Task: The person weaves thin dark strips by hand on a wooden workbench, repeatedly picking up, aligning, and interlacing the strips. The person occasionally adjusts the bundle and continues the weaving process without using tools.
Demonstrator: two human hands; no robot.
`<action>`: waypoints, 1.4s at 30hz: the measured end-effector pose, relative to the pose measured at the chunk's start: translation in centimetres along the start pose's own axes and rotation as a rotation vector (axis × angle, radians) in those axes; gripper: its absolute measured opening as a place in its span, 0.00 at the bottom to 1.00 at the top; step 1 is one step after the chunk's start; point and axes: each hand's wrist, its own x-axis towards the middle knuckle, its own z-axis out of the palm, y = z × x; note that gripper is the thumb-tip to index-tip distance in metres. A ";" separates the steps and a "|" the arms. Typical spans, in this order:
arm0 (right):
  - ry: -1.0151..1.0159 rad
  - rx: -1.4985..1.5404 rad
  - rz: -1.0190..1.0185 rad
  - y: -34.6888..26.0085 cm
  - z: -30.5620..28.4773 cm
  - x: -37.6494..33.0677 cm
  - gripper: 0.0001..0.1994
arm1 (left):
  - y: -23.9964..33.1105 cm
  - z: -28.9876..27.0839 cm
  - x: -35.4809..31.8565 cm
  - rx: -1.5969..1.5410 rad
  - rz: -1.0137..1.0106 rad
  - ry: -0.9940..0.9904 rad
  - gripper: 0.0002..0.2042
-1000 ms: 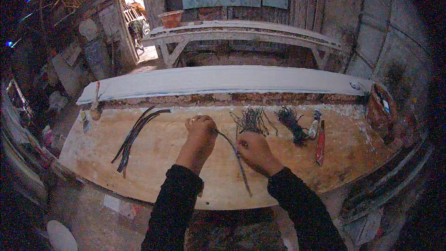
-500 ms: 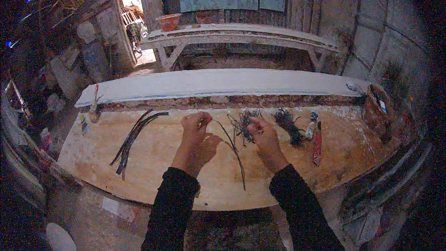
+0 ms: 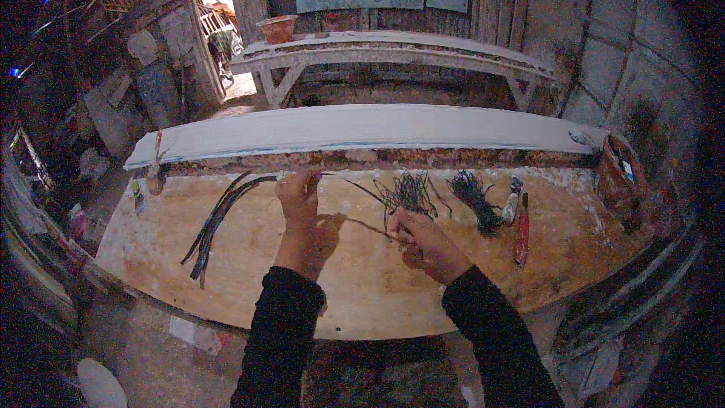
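Overhead, the left hand (image 3: 300,208) and right hand (image 3: 424,240) are each pinched closed on one thin dark strand (image 3: 361,190), stretched between them above the wooden bench (image 3: 362,295). Just behind the right hand lies a loose tangle of strands (image 3: 408,190), with a darker bundle (image 3: 474,195) and red-handled tool (image 3: 522,230) to its right, and long dark strips (image 3: 219,219) well left.

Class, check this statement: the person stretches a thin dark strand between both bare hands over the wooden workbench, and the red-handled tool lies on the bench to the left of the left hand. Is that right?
Not quite. The head view shows the red-handled tool lying to the right of the right hand, near the bench's right end. The rest holds: the thin dark strand runs between the left hand and the right hand over the wooden workbench.
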 end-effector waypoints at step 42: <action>0.027 -0.119 -0.160 -0.2 -1.4 0.6 0.09 | -4.1 -4.5 1.6 0.297 -0.267 0.308 0.05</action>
